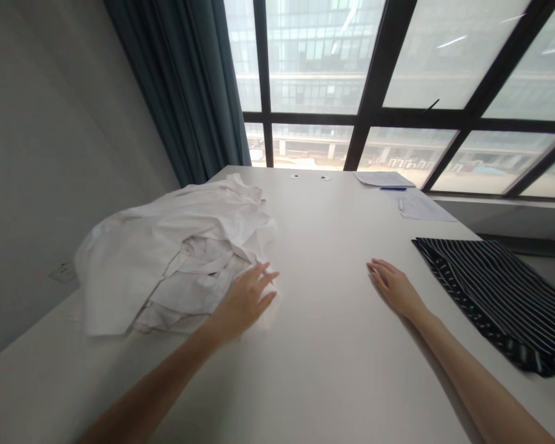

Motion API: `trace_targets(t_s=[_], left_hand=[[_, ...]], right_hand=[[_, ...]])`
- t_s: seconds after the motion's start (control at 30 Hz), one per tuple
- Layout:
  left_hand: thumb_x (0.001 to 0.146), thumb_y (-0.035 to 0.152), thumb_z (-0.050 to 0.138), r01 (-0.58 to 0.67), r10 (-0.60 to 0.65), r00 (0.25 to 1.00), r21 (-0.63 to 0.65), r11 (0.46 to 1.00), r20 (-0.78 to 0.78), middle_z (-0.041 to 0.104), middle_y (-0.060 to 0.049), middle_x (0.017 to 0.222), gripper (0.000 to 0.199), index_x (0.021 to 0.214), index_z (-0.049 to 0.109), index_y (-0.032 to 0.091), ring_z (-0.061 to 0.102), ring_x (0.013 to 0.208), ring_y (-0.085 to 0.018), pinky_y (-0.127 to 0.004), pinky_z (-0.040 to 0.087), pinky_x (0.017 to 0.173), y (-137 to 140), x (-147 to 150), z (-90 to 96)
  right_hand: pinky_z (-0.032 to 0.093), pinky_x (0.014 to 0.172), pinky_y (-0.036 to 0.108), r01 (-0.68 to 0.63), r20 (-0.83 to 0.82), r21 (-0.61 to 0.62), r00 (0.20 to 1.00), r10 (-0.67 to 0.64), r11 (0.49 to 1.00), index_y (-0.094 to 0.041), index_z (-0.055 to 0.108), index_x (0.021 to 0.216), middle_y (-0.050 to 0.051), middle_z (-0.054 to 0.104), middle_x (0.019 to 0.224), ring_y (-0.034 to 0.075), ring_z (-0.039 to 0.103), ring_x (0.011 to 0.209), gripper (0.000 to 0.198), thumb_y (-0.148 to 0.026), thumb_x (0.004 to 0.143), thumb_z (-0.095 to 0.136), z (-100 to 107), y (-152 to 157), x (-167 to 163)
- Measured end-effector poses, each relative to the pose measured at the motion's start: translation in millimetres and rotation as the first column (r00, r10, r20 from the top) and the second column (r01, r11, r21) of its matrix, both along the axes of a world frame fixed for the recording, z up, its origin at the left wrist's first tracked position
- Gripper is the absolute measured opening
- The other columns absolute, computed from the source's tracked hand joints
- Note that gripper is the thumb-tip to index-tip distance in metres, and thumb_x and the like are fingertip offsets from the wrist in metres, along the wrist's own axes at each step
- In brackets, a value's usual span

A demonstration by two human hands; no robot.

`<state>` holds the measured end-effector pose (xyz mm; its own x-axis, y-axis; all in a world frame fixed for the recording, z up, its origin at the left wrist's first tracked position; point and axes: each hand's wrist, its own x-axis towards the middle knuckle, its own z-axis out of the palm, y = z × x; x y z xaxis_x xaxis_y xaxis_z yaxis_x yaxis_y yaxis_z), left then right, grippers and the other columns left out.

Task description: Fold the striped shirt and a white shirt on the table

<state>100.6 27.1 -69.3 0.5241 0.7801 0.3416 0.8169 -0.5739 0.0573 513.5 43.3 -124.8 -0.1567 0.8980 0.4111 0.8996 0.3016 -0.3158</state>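
Observation:
A heap of crumpled white garments lies on the left of the white table. My left hand is at the heap's right edge, fingers spread, with nothing held. Whether its fingertips touch the cloth I cannot tell. On the bare tabletop to the right rests my right hand, fingers loosely together and stretched out, holding nothing. Right of that hand lies a black garment with white stripes, spread flat with a patterned border and reaching the table's right edge.
Papers with a blue pen lie at the far right, near another sheet. Two small white discs sit at the far edge. A blue curtain and windows stand behind; a wall socket is at left.

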Motion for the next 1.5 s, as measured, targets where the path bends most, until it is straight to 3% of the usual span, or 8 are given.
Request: trace_targets(t_s=[0.2,0.4,0.6,0.77,0.87,1.03,1.3,1.5], left_hand=[[0.099,0.028,0.038,-0.420,0.426,0.902,0.360,0.833,0.068,0.033,-0.016,0.153,0.045,0.142,0.038,0.015,0.027,0.142,-0.039,-0.068,0.021,0.109,45.0,-83.7,57.9],[0.100,0.036,0.036,-0.589,0.592,0.797,0.360,0.723,0.116,0.064,-0.006,0.109,0.034,0.114,0.060,0.016,0.052,0.117,-0.030,-0.070,0.020,0.107,50.6,-148.8,61.4],[0.101,0.032,0.035,-0.478,0.522,0.853,0.438,0.762,0.023,0.063,-0.001,0.090,0.032,0.097,0.063,0.017,0.056,0.089,-0.019,-0.038,0.043,0.094,43.1,-129.7,81.3],[0.098,0.030,0.045,-0.470,0.493,0.866,0.474,0.745,0.083,0.069,-0.004,0.096,0.024,0.100,0.066,0.019,0.062,0.078,-0.022,-0.031,0.043,0.064,23.7,-76.8,97.3],[0.098,0.029,0.042,-0.382,0.369,0.923,0.405,0.831,0.114,0.071,-0.005,0.096,0.026,0.104,0.066,0.018,0.065,0.078,-0.022,-0.030,0.042,0.058,10.4,-44.5,91.9],[0.099,0.025,0.038,-0.221,0.206,0.973,0.152,0.963,0.109,0.072,-0.006,0.098,0.028,0.104,0.065,0.019,0.069,0.080,-0.020,-0.028,0.048,0.066,-2.1,-12.7,76.3],[0.096,0.028,0.037,-0.220,0.235,0.958,-0.104,0.970,0.164,0.072,-0.009,0.100,0.030,0.102,0.065,0.018,0.068,0.094,-0.026,-0.034,0.049,0.082,-1.5,-10.4,86.8],[0.096,0.049,0.039,0.078,0.010,0.982,-0.452,0.889,0.189,0.071,-0.005,0.113,0.040,0.109,0.067,0.024,0.065,0.105,-0.024,-0.033,0.048,0.093,0.5,-26.0,92.6]], right_hand=[[0.044,0.105,0.047,0.010,0.011,0.016,1.000,-0.010,1.000,-0.020,0.066,0.117,0.013,0.064,0.126,0.026,0.058,0.119,0.040,-0.037,0.095,0.038,0.4,-0.6,-3.1],[0.045,0.102,0.048,-0.037,0.102,0.048,0.994,0.032,0.998,-0.017,0.065,0.117,0.014,0.065,0.124,0.027,0.058,0.118,0.037,-0.034,0.097,0.038,2.9,-1.9,-6.7],[0.043,0.098,0.049,-0.195,0.155,0.007,0.969,0.192,0.981,-0.022,0.065,0.116,0.010,0.067,0.119,0.027,0.058,0.115,0.032,-0.029,0.098,0.039,19.6,-17.5,-48.9],[0.038,0.104,0.047,-0.360,0.009,-0.122,0.932,0.363,0.925,-0.022,0.051,0.134,0.012,0.059,0.131,0.027,0.045,0.129,0.042,-0.039,0.096,0.047,33.5,-41.5,-135.0],[0.039,0.100,0.046,-0.431,-0.008,-0.205,0.899,0.439,0.879,-0.022,0.045,0.139,0.012,0.059,0.127,0.029,0.049,0.120,0.056,-0.046,0.090,0.058,39.5,-48.4,-184.3],[0.038,0.088,0.039,-0.409,0.077,-0.237,0.896,0.437,0.881,-0.022,0.063,0.099,0.007,0.063,0.099,0.024,0.052,0.098,0.019,-0.030,0.098,0.045,43.7,-47.4,-214.9],[0.035,0.091,0.039,-0.276,-0.015,-0.258,0.959,0.282,0.926,-0.019,0.055,0.121,0.009,0.063,0.114,0.027,0.051,0.107,0.037,-0.037,0.089,0.061,40.9,-54.5,-221.5],[0.036,0.086,0.036,-0.246,-0.025,-0.274,0.968,0.249,0.930,-0.021,0.063,0.097,0.005,0.066,0.097,0.022,0.057,0.097,0.015,-0.014,0.088,0.053,42.6,-42.7,-233.7]])
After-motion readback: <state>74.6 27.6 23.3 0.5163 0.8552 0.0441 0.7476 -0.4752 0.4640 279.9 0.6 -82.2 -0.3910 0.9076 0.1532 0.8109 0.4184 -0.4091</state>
